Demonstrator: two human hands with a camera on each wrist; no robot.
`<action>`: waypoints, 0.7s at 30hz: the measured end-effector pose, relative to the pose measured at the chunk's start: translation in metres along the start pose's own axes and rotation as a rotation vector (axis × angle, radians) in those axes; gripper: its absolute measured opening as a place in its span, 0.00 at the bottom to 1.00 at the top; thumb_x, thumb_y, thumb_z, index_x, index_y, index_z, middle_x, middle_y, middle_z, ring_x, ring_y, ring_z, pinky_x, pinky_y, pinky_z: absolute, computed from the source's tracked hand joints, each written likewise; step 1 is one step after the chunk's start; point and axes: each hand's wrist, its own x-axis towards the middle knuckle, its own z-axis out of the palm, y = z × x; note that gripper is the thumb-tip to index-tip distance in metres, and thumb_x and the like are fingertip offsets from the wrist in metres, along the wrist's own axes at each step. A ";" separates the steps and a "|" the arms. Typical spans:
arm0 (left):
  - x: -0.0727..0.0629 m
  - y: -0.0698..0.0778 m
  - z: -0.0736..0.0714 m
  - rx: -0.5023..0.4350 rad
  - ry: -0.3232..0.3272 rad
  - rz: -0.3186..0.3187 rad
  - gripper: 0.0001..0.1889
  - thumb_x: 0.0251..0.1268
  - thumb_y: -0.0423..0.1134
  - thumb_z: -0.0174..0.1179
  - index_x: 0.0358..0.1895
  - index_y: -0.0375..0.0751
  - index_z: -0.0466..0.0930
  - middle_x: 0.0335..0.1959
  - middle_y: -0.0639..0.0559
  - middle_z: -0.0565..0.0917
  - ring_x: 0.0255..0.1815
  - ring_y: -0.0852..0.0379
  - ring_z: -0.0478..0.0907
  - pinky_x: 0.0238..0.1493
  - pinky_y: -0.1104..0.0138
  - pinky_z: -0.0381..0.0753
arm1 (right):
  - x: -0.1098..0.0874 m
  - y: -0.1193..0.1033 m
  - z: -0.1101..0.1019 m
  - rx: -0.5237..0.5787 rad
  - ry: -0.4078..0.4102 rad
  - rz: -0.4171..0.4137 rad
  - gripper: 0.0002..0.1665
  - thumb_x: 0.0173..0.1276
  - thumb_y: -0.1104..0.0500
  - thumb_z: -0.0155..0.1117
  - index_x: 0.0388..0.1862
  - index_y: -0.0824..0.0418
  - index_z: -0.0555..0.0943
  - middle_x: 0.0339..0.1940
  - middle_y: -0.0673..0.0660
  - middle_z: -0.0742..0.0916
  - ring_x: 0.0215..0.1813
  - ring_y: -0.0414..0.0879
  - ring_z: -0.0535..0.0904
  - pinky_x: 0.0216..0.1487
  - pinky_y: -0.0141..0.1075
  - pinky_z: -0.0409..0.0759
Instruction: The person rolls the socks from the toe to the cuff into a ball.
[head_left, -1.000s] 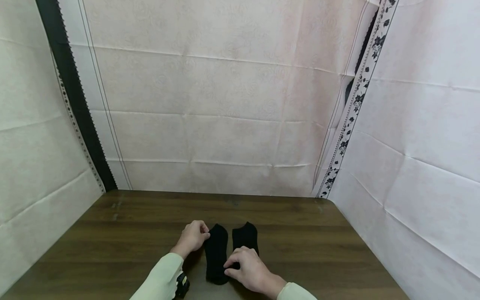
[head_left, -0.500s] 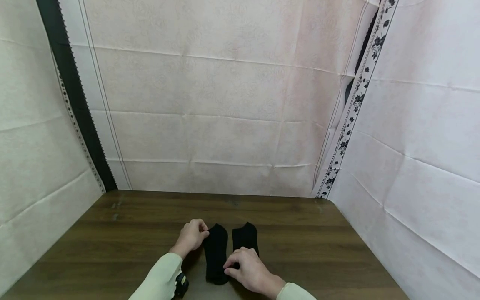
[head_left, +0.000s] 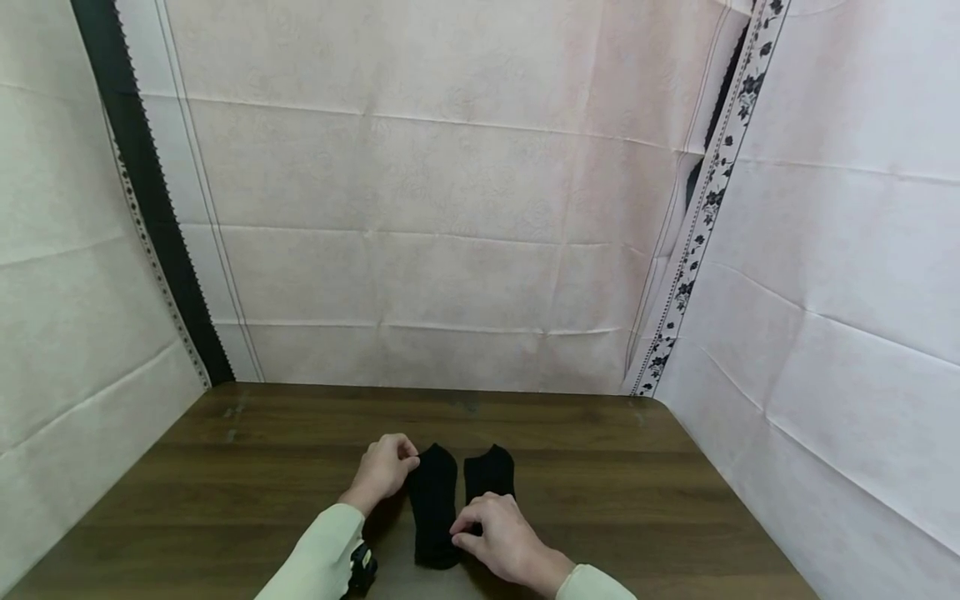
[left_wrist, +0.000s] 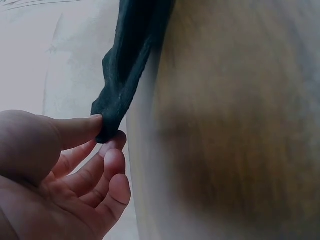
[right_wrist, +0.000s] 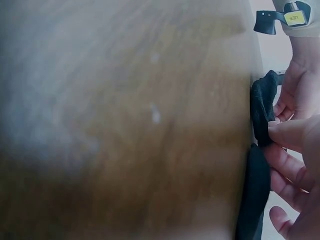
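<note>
Two black ankle socks lie side by side in the head view. My left hand (head_left: 381, 471) pinches the upper left edge of the left sock (head_left: 433, 508) between thumb and fingers. The left wrist view shows that thumb (left_wrist: 82, 131) pressing the sock's edge (left_wrist: 132, 55), the other fingers curled behind. Lower down, my right hand (head_left: 501, 537) pinches the same sock's right edge, as the right wrist view shows at the thumb (right_wrist: 287, 132). The right sock (head_left: 489, 473) lies beneath the right hand, which hides its lower part.
The brown wooden table (head_left: 600, 475) reaches back to a pale hanging cloth (head_left: 450, 275). More cloth hangs at the left (head_left: 82, 275) and right (head_left: 840, 292). A black wrist device (head_left: 362, 567) sits at the left sleeve.
The left sock has shifted very slightly, its far end a touch farther away and its near end a touch right. Both hands keep their pinch on it. The right sock stays put.
</note>
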 end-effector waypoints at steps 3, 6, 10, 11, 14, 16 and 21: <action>0.000 0.001 0.000 -0.001 0.003 -0.001 0.04 0.67 0.34 0.66 0.34 0.44 0.81 0.30 0.52 0.79 0.30 0.54 0.74 0.35 0.59 0.76 | -0.001 -0.001 -0.003 -0.014 0.010 -0.003 0.04 0.66 0.56 0.73 0.35 0.45 0.90 0.34 0.32 0.84 0.43 0.30 0.75 0.51 0.39 0.71; -0.001 0.003 0.000 -0.006 0.004 0.010 0.03 0.68 0.34 0.66 0.35 0.44 0.82 0.31 0.52 0.79 0.30 0.54 0.74 0.34 0.59 0.76 | -0.003 -0.001 -0.007 -0.021 0.021 -0.001 0.02 0.67 0.55 0.73 0.35 0.46 0.90 0.33 0.32 0.83 0.43 0.30 0.75 0.52 0.40 0.71; -0.002 0.008 0.002 -0.025 0.003 0.025 0.03 0.69 0.34 0.65 0.36 0.44 0.81 0.31 0.52 0.79 0.30 0.54 0.74 0.33 0.60 0.76 | -0.005 -0.001 -0.011 -0.023 0.035 0.007 0.02 0.67 0.55 0.72 0.34 0.48 0.90 0.32 0.32 0.83 0.42 0.30 0.74 0.50 0.40 0.70; -0.002 0.010 0.002 -0.027 0.004 0.028 0.03 0.69 0.34 0.65 0.36 0.44 0.81 0.31 0.52 0.79 0.30 0.54 0.74 0.33 0.60 0.76 | -0.006 0.000 -0.012 -0.024 0.039 0.009 0.02 0.67 0.55 0.72 0.34 0.48 0.90 0.32 0.32 0.82 0.42 0.30 0.74 0.50 0.40 0.70; -0.001 0.015 0.004 -0.034 0.002 0.037 0.03 0.69 0.35 0.65 0.36 0.45 0.81 0.30 0.52 0.79 0.29 0.54 0.74 0.33 0.60 0.76 | -0.008 0.000 -0.014 -0.022 0.051 0.011 0.02 0.67 0.54 0.72 0.34 0.48 0.90 0.31 0.32 0.82 0.41 0.30 0.74 0.50 0.40 0.70; 0.001 0.018 0.005 -0.038 0.000 0.035 0.03 0.69 0.35 0.65 0.36 0.45 0.81 0.30 0.52 0.78 0.29 0.54 0.73 0.33 0.60 0.75 | -0.009 0.001 -0.016 -0.019 0.055 0.016 0.03 0.67 0.53 0.72 0.34 0.49 0.90 0.31 0.32 0.82 0.41 0.31 0.75 0.50 0.41 0.70; 0.005 0.025 0.011 -0.053 -0.007 0.041 0.04 0.68 0.36 0.66 0.35 0.45 0.81 0.30 0.53 0.79 0.30 0.54 0.74 0.33 0.60 0.76 | -0.013 0.003 -0.021 -0.019 0.061 0.034 0.04 0.67 0.52 0.72 0.34 0.50 0.90 0.31 0.32 0.82 0.40 0.32 0.75 0.53 0.44 0.71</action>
